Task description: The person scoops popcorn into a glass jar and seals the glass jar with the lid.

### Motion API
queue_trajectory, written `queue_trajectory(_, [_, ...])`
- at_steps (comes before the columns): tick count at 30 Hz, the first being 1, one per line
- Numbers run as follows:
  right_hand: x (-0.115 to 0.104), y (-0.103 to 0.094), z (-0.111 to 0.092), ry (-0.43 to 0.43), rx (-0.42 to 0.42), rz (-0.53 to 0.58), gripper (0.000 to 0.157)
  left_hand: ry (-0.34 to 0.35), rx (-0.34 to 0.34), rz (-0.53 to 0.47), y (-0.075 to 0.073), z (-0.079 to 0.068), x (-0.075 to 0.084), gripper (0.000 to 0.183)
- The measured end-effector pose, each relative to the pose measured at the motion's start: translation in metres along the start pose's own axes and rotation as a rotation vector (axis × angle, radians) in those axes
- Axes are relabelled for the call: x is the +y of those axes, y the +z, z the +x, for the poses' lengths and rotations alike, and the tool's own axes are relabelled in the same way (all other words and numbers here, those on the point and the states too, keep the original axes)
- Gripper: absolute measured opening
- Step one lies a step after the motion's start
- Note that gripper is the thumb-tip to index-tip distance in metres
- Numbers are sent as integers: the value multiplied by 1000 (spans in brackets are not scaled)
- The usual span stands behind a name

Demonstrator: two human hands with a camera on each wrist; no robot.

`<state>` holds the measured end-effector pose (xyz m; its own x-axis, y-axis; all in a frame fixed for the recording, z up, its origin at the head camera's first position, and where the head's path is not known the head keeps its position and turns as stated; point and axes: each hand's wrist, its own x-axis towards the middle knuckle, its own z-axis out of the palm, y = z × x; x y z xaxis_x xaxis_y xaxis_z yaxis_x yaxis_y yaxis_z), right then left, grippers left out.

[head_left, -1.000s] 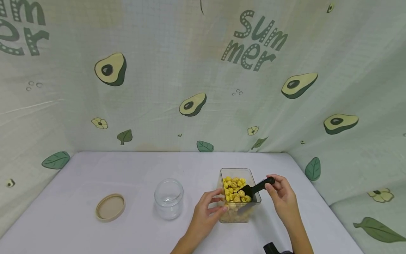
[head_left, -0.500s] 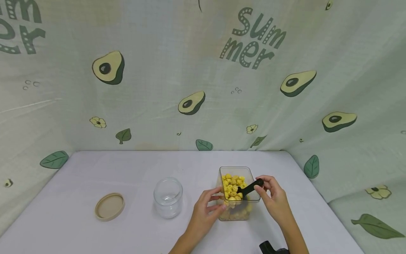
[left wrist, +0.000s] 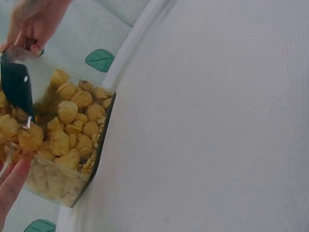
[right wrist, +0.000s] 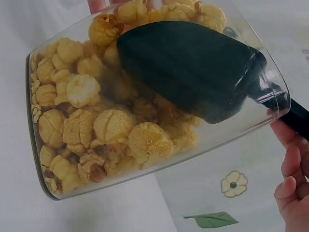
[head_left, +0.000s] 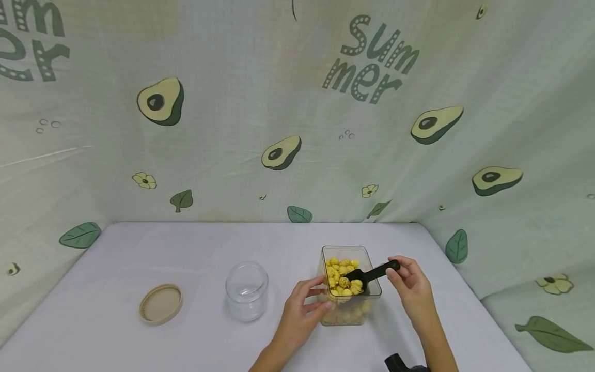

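Observation:
A clear square container (head_left: 351, 312) of yellow popcorn (head_left: 335, 268) stands on the table in the head view. My left hand (head_left: 299, 310) grips its near left corner, fingers on the side and thumb toward the front. With my right hand (head_left: 412, 289) I pinch the handle end of a black scoop (head_left: 374, 274) slanting over the right rim. Its blade is inside among the popcorn, with a few pieces on it. Through the clear wall in the right wrist view, the dark underside of the scoop (right wrist: 183, 70) shows above the popcorn (right wrist: 113, 125).
Left of the container stands a clear round jar (head_left: 247, 297). Farther left lies a beige round lid (head_left: 161, 304). A black object (head_left: 397, 362) shows at the right forearm by the bottom edge. A printed cloth (head_left: 223, 129) hangs behind the white table (head_left: 204, 248).
My right hand first moved left, pushing the scoop deeper into the popcorn, then came back right with pieces on the blade. My left hand stays at the container.

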<state>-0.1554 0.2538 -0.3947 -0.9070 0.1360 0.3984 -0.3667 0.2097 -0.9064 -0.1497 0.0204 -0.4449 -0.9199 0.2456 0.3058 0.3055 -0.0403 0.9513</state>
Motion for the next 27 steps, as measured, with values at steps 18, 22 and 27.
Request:
queue_trajectory(18, [0,4,-2,71,68,46,19,-15,3,8,1,-1,2,49])
queue_trajectory(22, [1,2,0,75,92,81,20,-2,2,4,1,-1,1,48])
queue_trajectory(27, [-1,7,-1,75,80,98,20,-2,3,0,1,-1,1,49])
